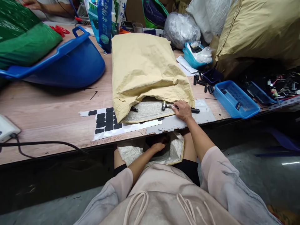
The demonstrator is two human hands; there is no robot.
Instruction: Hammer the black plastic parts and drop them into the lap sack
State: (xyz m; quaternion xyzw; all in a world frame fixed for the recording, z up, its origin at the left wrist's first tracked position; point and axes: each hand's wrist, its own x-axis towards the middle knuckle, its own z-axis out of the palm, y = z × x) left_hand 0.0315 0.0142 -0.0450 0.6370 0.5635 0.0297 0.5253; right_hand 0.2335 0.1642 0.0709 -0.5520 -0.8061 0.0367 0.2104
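Observation:
My right hand (183,110) rests on the table's front edge, closed around the handle of a small metal hammer (167,106) whose head lies on a silvery padded sheet (147,112). That sheet pokes out from under a large tan paper sack (142,68). My left hand (157,147) is below the table, reaching into a white woven bag (173,151) on my lap; what its fingers hold is hidden. A white backing sheet with several black square pads (106,120) lies left of the sack.
A blue tub (70,62) and green bag (21,37) sit at the left. A blue basket (235,100), black small parts (201,82) and a teal tray (194,56) sit right. A black cable (47,143) crosses the front left. Another person's arm (47,6) shows far back.

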